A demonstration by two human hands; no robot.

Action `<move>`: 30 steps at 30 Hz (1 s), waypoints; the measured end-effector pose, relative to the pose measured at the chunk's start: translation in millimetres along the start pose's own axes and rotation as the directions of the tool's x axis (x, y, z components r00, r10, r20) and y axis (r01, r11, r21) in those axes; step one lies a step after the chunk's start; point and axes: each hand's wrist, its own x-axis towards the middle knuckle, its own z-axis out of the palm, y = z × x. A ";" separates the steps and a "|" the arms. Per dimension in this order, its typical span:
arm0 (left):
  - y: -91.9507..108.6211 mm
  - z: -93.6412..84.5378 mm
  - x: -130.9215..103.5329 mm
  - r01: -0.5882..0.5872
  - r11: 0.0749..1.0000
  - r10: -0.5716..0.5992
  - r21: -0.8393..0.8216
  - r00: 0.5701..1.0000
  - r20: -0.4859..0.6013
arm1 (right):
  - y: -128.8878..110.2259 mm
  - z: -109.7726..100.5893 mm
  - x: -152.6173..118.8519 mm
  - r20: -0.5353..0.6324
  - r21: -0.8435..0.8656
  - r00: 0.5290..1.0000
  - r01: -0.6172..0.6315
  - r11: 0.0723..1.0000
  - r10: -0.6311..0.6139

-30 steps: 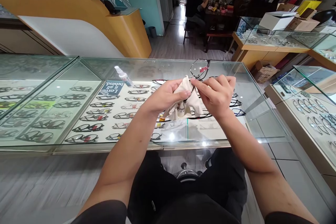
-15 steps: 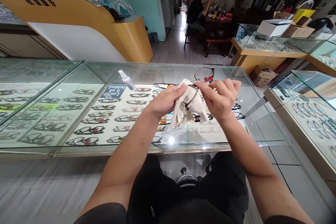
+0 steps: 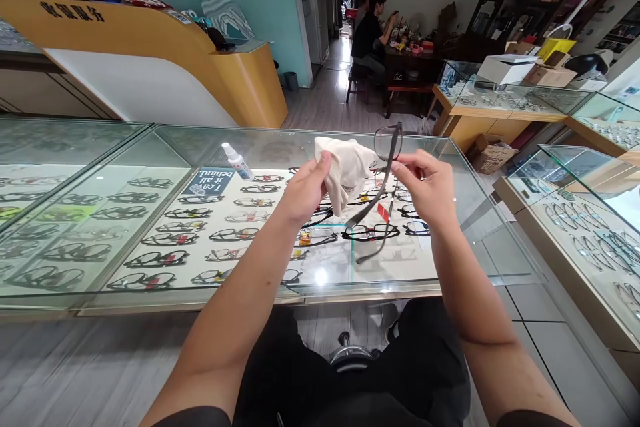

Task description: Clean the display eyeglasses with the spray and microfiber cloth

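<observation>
My left hand (image 3: 306,192) is closed on a white cloth (image 3: 346,167), its thumb on top. The cloth hangs in folds and touches or nearly touches the glasses. Dark-framed glasses (image 3: 389,177) are pinched in my right hand (image 3: 429,188), held up above the glass case. One lens is raised beside the cloth, and the temples point down toward me. A red tag (image 3: 383,212) shows near one temple. The right fingertips are partly behind the frame.
A glass display case (image 3: 280,288) holding rows of glasses lies under my hands. On it stands a white spray bottle (image 3: 237,161). A person (image 3: 371,33) sits at a table at the back. More glass cases (image 3: 570,193) are on the right.
The glasses have turned and come away from the cloth's folds, with their temples now toward me. My right hand has shifted its grip on them. The cloth is bunched higher in my left hand.
</observation>
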 end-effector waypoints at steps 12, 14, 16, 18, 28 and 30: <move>-12.8 12.7 -10.2 -0.004 0.993 -0.020 0.114 0.977 0.210 | -1.0 18.3 -7.9 0.468 0.236 0.833 -0.441 0.866 0.296; -10.7 13.9 -10.1 0.028 0.996 -0.046 0.084 0.974 0.223 | -3.1 17.7 -7.1 0.519 0.281 0.799 -0.495 0.822 0.304; -8.2 14.4 -9.4 0.048 0.997 -0.059 0.057 0.973 0.221 | -4.6 17.5 -5.8 0.567 0.328 0.774 -0.527 0.784 0.283; -6.1 14.9 -8.4 0.057 0.997 -0.066 0.050 0.974 0.214 | -4.3 18.2 -4.6 0.594 0.364 0.758 -0.552 0.750 0.270; 1.9 32.4 -12.4 -0.147 0.958 0.165 0.245 0.985 -0.058 | 3.4 27.6 -6.6 0.649 0.380 0.704 -0.629 0.678 0.289; 3.1 30.0 -11.6 -0.141 0.955 0.152 0.260 0.988 -0.026 | 2.4 26.2 -5.5 0.630 0.364 0.709 -0.629 0.687 0.316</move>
